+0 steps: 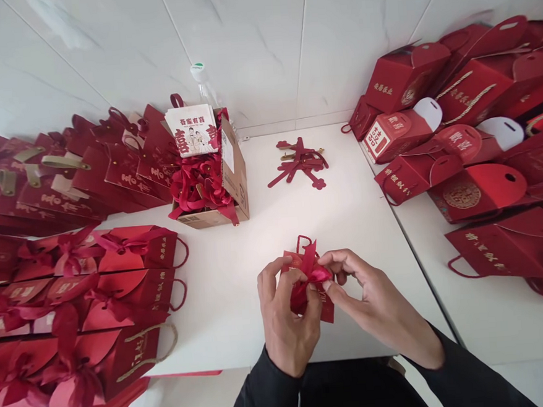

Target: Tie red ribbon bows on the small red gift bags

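Note:
A small red gift box (pixel 327 311) with a cord handle stands near the front edge of the white table, partly covered by my hands. On its top lies a red satin ribbon (pixel 309 258), looped into a bow. My left hand (pixel 291 314) pinches the ribbon from the left, fingers curled over the box. From the right, my right hand (pixel 363 284) grips the bow's other loop between thumb and fingers. The exact knot is hidden by the fingertips.
A cardboard box (pixel 235 175) of red ribbons and white cards (pixel 192 129) stands left of centre, a bottle (pixel 202 84) behind it. Red straps (pixel 301 163) lie in a pile. Bow-tied boxes (pixel 133 287) fill the left; plain red boxes (pixel 502 243) crowd the right.

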### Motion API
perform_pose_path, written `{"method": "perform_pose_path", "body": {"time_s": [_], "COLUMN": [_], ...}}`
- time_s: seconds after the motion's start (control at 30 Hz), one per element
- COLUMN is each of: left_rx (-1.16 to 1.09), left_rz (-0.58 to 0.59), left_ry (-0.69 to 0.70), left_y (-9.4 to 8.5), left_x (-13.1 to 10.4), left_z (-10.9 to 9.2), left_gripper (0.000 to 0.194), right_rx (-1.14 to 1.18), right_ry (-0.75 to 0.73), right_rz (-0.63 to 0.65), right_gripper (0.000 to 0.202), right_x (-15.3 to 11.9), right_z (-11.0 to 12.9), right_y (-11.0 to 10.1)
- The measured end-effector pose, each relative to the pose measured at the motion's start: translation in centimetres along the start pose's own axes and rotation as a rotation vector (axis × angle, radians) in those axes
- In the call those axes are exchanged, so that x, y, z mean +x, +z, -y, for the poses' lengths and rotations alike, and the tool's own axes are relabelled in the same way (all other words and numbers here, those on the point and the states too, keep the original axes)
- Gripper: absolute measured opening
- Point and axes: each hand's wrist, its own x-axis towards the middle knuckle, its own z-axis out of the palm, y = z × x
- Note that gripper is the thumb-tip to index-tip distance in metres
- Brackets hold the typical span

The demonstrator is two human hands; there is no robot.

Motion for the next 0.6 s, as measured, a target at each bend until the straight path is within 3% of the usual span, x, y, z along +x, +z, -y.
{"method": "perform_pose_path", "body": {"time_s": [0.3,0.6], "left_rx": [-0.036,-0.029], "left_rz": [0.021,-0.005], "left_ry": [0.000,-0.028], "left_y": [0.04,0.29], "left_x": [0.06,0.12], "left_z": [0.13,0.37], "left_gripper": [0.020,0.022], "right_rx": [0.115,0.294], "right_ry": [0.074,0.117], "right_rz": [-0.018,0.070], "right_gripper": [0.018,0.009], "right_x": [0.35,0.92], "right_z": [0.57,0.19], "right_y": [0.37,-0.52]}}
